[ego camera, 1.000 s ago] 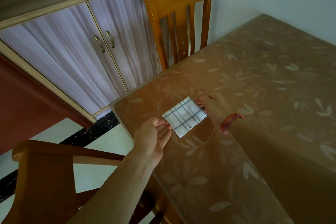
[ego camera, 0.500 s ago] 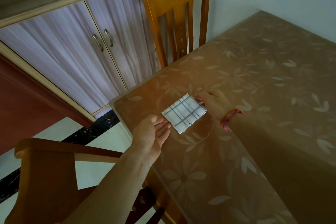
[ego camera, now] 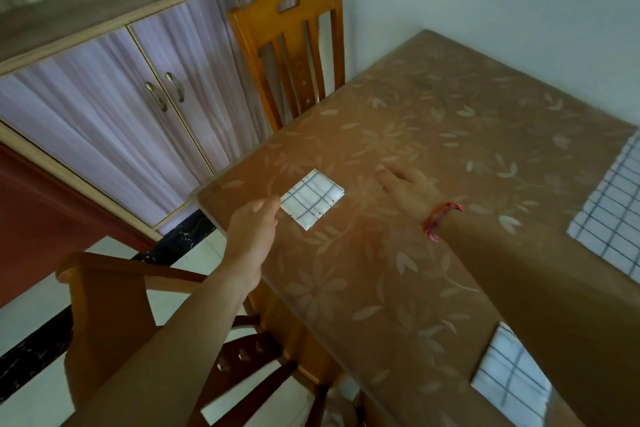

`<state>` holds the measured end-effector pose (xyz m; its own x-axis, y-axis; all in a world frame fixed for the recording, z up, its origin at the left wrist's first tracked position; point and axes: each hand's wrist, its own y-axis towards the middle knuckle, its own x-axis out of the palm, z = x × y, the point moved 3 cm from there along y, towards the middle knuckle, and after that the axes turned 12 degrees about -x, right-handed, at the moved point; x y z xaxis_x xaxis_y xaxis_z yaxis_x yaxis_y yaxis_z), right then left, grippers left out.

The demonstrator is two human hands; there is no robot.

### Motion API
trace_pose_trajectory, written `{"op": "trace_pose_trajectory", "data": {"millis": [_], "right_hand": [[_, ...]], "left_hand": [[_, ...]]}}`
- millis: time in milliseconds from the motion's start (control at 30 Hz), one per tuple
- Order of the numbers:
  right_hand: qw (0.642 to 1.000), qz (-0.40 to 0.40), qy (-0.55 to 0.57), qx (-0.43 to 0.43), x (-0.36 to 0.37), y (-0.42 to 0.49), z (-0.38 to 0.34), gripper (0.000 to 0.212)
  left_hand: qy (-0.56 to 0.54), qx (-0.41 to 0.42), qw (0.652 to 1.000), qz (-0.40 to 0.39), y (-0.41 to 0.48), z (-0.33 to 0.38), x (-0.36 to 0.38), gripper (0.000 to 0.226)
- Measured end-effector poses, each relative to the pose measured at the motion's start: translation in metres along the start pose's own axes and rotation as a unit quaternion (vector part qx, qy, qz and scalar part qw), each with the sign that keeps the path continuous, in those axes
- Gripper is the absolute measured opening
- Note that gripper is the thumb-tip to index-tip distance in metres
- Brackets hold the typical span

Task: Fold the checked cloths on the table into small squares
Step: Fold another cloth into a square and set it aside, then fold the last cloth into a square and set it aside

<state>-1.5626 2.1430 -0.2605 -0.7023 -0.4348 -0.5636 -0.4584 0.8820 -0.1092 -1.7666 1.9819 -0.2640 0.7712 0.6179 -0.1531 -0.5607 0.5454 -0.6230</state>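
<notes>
Lying flat near a corner of the table point(ego camera: 433, 135), the folded cloth point(ego camera: 312, 198) is already a small square; judged done. Left hand point(ego camera: 254, 225) just beside its near-left edge, fingers loose, holding nothing; contact unclear in the blur. Right hand point(ego camera: 408, 191) flat, fingers straight, empty, apart from it on the other side. Two larger checked cloths, the right-edge cloth point(ego camera: 613, 211) and the near cloth point(ego camera: 509, 381), apparently remain to fold

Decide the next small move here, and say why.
Probably reach the right hand to the larger checked cloth at the right edge of the table: the folded square lies flat, the left hand beside it is open, and that cloth looks unfolded.
</notes>
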Motion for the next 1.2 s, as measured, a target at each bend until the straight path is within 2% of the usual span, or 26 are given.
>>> {"op": "trace_pose_trajectory", "data": {"millis": [67, 133, 233, 467, 633, 767, 967, 1100, 1200], "right_hand": [[1.0, -0.01, -0.02, -0.012, -0.018, -0.023, -0.003, 0.027], [0.998, -0.004, -0.052, -0.018, -0.037, -0.05, -0.007, 0.041], [0.994, 0.014, -0.109, -0.022, -0.064, -0.093, -0.009, 0.05], [0.98, 0.047, -0.195, -0.015, -0.122, -0.191, 0.002, 0.055], [0.966, 0.088, -0.243, 0.022, -0.162, -0.26, 0.017, 0.06], [0.949, 0.126, -0.284, 0.044, -0.192, -0.316, 0.03, 0.062], [0.924, 0.162, -0.334, 0.089, -0.226, -0.383, 0.046, 0.063], [0.913, 0.185, -0.336, 0.134, -0.241, -0.414, 0.062, 0.062], [0.906, 0.188, -0.342, 0.164, -0.248, -0.424, 0.075, 0.063]], "left_hand": [[0.108, 0.077, 0.991, 0.008, -0.015, 0.007, 0.003, 0.011], [0.199, 0.149, 0.969, 0.01, -0.031, 0.011, 0.007, 0.018], [0.271, 0.22, 0.937, 0.024, -0.056, 0.014, 0.013, 0.041], [0.437, 0.353, 0.827, -0.003, -0.125, 0.015, 0.048, 0.051], [0.512, 0.423, 0.745, -0.051, -0.171, 0.004, 0.097, 0.062], [0.553, 0.508, 0.658, -0.059, -0.206, -0.002, 0.14, 0.06], [0.53, 0.588, 0.601, -0.105, -0.261, -0.008, 0.202, 0.055], [0.543, 0.6, 0.569, -0.147, -0.279, -0.014, 0.239, 0.063], [0.555, 0.591, 0.561, -0.167, -0.284, -0.023, 0.261, 0.062]]}}
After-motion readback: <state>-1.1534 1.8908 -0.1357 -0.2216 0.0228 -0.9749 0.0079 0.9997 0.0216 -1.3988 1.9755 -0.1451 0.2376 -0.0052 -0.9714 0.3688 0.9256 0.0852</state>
